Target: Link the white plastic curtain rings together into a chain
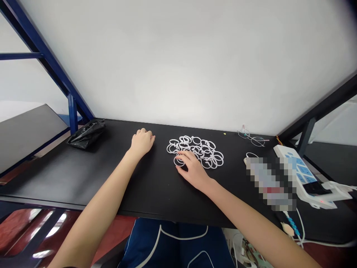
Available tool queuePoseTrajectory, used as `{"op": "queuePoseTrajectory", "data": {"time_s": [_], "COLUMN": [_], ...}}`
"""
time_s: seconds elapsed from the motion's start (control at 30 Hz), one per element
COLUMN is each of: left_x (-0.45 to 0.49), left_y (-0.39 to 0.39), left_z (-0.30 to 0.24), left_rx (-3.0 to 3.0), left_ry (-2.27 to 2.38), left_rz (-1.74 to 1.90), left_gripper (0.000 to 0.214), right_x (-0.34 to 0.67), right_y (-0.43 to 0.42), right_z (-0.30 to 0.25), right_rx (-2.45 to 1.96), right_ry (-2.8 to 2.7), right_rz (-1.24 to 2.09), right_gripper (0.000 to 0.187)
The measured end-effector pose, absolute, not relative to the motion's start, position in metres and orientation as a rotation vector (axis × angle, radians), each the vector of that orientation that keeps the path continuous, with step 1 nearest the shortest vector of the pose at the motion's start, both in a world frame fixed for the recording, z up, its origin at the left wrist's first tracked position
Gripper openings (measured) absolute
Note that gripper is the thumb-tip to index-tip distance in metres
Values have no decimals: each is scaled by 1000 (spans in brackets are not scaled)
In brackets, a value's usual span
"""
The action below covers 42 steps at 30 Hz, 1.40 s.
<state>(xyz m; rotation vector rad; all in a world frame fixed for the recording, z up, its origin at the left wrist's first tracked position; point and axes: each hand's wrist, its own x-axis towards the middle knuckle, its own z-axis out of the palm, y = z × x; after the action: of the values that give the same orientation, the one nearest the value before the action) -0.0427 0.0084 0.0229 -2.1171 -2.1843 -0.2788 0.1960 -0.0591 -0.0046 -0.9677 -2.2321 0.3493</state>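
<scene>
Several white plastic rings (205, 149) lie in a loose heap on the black table (83, 175), near the white wall. My right hand (191, 167) rests at the heap's near left edge, its fingers curled and pinched on one white ring (178, 160). My left hand (142, 142) lies on the table left of the heap, fingers curled under in a loose fist, holding nothing that shows.
A crumpled black plastic bag (87, 134) lies at the back left. A pair of glasses (252, 137) sits by the wall at the right. A white and blue power strip (299, 169) with cables lies at the right. Blue steel frame bars (72, 113) rise at the left.
</scene>
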Motion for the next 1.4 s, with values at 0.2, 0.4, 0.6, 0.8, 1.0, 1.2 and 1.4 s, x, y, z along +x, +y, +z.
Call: {"op": "queuePoseTrajectory", "data": {"time_s": [0.2, 0.4, 0.6, 0.8, 1.0, 1.2, 1.4], "left_x": [-51, -55, -53, -51, -56, -66, -73], "left_y": [10, 10, 10, 10, 8, 5, 9], "left_z": [21, 20, 21, 23, 32, 39, 36], "left_rx": [-2140, -2165, -2181, -2220, -2450, -2667, -2692], "left_ry": [-2335, -2351, -2330, -2307, -2324, -2302, -2328], "left_rz": [-123, -67, -65, -79, 28, 131, 82], "left_gripper": [31, 27, 22, 23, 38, 55, 52], "right_x": [196, 195, 196, 195, 195, 195, 195], "right_y": [-59, -59, -59, -61, -62, -63, -62], "right_z": [-4, -4, -3, -2, 0, 1, 0], "right_rx": [-999, -1062, -1076, -1067, -1088, -1079, -1081], "right_ry": [-2252, -2246, -2264, -2251, -2275, -2270, -2282], "right_rz": [270, 247, 256, 270, 239, 232, 263], "right_gripper": [16, 16, 16, 12, 10, 9, 10]}}
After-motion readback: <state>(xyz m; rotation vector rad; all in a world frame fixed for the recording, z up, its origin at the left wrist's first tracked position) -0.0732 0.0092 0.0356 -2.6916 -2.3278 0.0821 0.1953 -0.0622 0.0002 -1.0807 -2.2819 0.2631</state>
